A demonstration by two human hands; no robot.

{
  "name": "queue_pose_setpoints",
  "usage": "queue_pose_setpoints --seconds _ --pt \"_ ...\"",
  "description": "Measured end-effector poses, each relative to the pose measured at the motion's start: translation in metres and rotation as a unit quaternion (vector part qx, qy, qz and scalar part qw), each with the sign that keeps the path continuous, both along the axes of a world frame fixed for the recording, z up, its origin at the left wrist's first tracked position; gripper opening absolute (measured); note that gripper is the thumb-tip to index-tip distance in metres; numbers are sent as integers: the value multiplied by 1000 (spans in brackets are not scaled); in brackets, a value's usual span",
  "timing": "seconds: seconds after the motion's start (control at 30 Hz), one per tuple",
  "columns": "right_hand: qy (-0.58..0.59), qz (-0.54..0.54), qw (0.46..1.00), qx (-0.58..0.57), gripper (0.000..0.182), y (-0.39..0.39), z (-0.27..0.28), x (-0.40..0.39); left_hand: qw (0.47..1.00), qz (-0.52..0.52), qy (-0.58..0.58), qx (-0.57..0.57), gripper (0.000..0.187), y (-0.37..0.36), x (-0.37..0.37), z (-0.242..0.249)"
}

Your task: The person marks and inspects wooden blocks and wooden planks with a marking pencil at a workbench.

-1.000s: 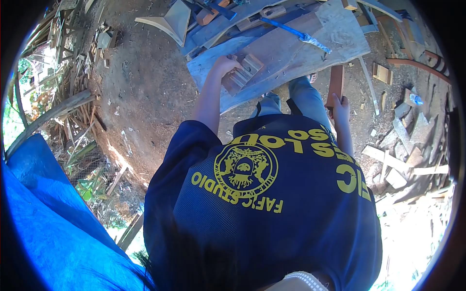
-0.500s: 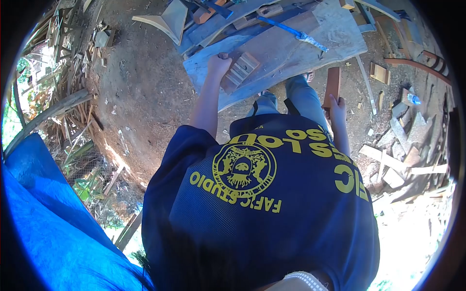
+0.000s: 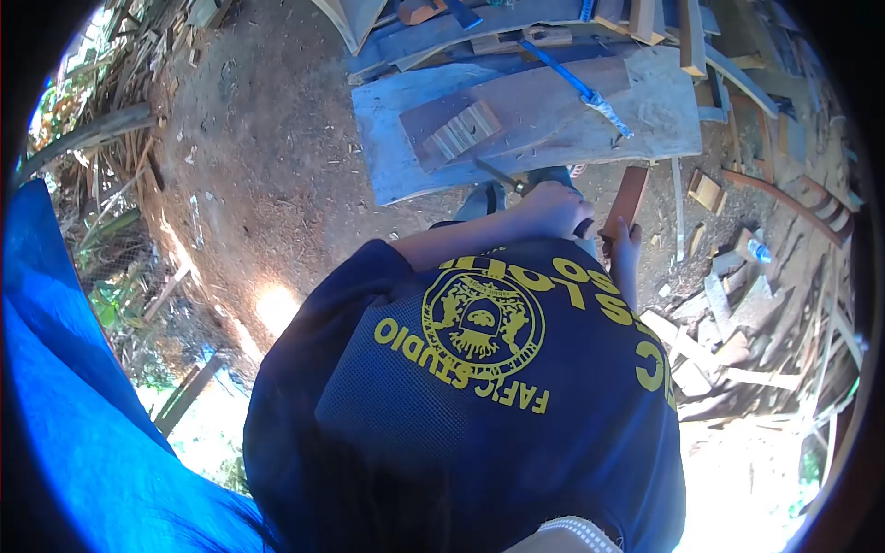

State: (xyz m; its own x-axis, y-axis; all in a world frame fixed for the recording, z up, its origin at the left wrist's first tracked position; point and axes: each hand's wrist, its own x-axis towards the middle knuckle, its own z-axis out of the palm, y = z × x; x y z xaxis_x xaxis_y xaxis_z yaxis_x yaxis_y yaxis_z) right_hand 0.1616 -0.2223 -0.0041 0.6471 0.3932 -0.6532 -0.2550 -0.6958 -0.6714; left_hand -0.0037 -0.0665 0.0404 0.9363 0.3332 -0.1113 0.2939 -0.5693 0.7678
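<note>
My left hand is closed around a chisel-like tool with a dark handle end and a narrow blade pointing toward the workbench. It is in front of my body, close to my right hand. My right hand grips the lower end of a flat reddish-brown wooden piece, which stands out past the bench's near edge. On the workbench lies a brown board, with a small striped wooden block on it. A blue-handled tool, wrapped near one end, rests across the board.
Wood offcuts are piled on the ground at right. More planks lie beyond the bench. A blue tarp hangs at lower left, and stacked sticks line the left side. A curved wooden piece lies at far right.
My left hand has moved from the bench by the striped block, rightward and toward my body, bringing the bladed tool with it. My right hand still holds the wooden piece. The view has shifted slightly.
</note>
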Motion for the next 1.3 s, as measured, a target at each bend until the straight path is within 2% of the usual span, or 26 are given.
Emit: queue_pose_setpoints --seconds 0.17,0.27,0.4,0.47,0.57,0.7,0.97,1.1,1.17,1.3 --pt "-3 30 999 44 27 5 -3 6 993 48 -68 79 30 27 18 4" --pt "-22 53 997 56 25 10 -4 5 986 68 -52 142 26 45 37 3" --pt "-18 87 996 32 28 16 -1 6 989 81 -39 120 26 66 52 -4" --pt "-24 105 994 25 29 17 -2 6 993 48 1 104 19 74 56 -5" --pt "-33 134 990 6 31 19 -3 8 989 85 -32 117 15 75 61 -13" --pt "-22 140 990 -4 33 23 -4 12 992 93 -44 79 16 75 64 -17" --pt "-25 180 983 -11 34 35 -6 25 992 109 24 56 20 82 66 -30" --pt "-42 199 979 -30 33 41 2 23 991 116 26 58 19 101 68 -31" --pt "-47 209 976 -35 32 43 5 22 995 80 30 59 18 108 70 -30" --pt "-64 223 971 -51 28 49 12 21 993 100 16 66 17 117 74 -28"
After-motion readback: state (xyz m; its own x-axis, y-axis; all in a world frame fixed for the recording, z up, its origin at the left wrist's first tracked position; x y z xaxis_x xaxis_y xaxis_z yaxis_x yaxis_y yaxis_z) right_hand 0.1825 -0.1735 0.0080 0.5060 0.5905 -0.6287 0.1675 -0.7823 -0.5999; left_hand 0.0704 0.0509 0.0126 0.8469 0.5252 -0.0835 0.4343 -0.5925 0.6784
